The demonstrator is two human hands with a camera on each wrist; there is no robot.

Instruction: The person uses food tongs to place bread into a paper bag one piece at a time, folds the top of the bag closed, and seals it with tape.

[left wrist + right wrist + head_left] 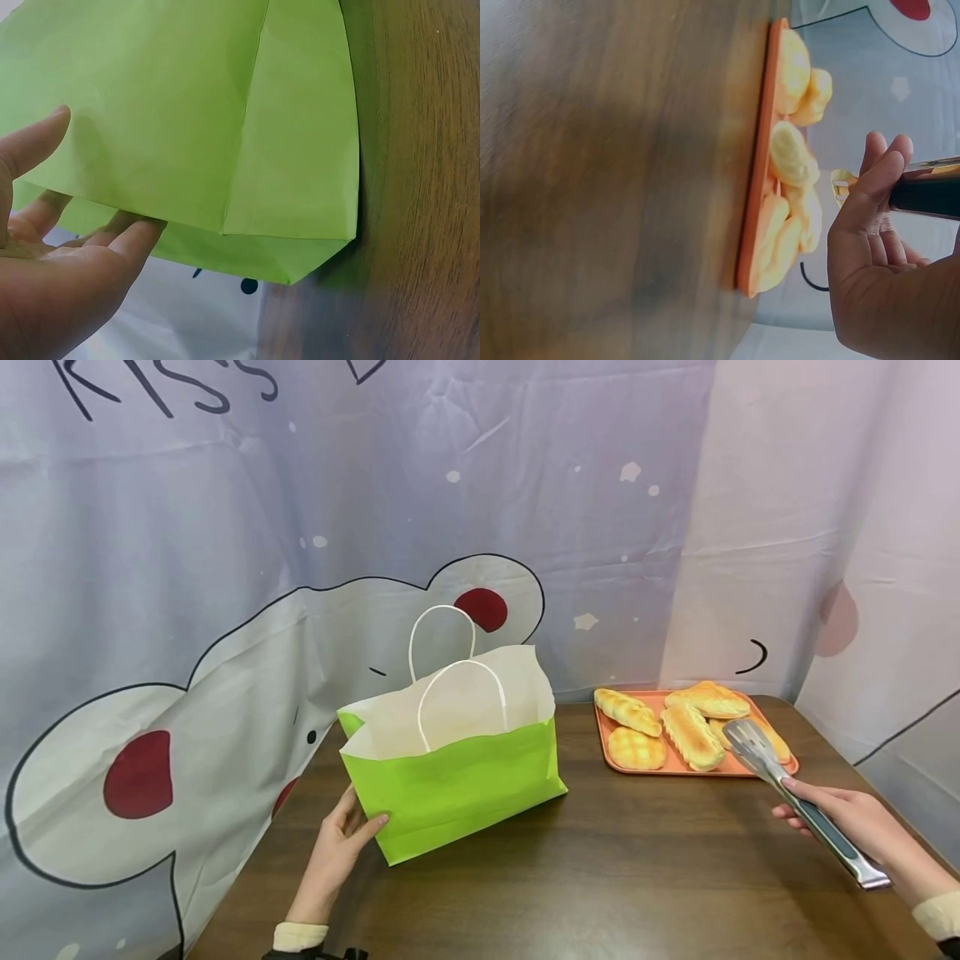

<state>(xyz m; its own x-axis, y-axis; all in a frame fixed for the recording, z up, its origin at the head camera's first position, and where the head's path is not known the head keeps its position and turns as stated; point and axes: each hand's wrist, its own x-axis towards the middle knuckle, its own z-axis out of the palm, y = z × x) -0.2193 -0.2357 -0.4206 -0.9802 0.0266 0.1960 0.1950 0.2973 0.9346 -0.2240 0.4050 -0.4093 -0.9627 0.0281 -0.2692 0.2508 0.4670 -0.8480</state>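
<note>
A green paper bag (465,785) with a white inside and two white cord handles stands on the table, its mouth gaping upward. At its left end, my left hand (341,847) holds the edge, the thumb on the front face and the fingers round the side; the left wrist view shows those fingers (135,236) going behind the bag's edge. My right hand (855,818) grips a pair of metal food tongs (813,827) with dark handle panels. Their slotted heads overlap the right part of an orange tray (678,768) of bread rolls (690,739) in the head view.
Several bread pieces lie on the tray, among them a round bun (636,749) and a twisted roll (628,712). The tray is at the back right of the brown wooden table (600,860). A printed cloth (585,527) hangs behind and beside the table.
</note>
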